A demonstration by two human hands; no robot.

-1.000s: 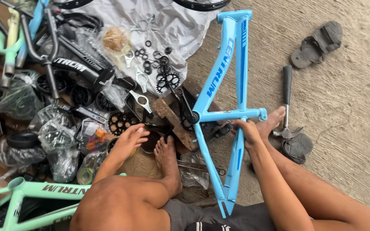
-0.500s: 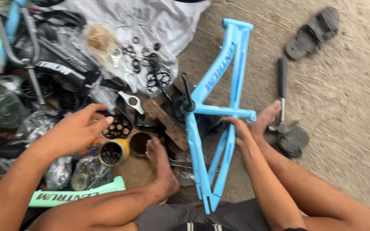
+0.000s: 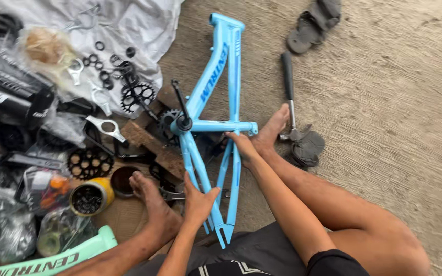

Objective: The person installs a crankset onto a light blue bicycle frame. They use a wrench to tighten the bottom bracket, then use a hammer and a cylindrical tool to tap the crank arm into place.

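Frame (image 3: 216, 87), light blue bike frame, lies flat with its long axis 12-to-6; left hand (image 3: 199, 197) wraps the rear stays at 6, right hand (image 3: 241, 145) grips the seat tube nearer centre.

The bicycle frame (image 3: 216, 122) lies between the sprockets (image 3: 138, 97) on its left and the hammer (image 3: 289, 97) on its right.

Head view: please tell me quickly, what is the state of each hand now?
Left hand: closed around a rear tube of the light blue bicycle frame.
Right hand: gripping the frame near its horizontal tube.
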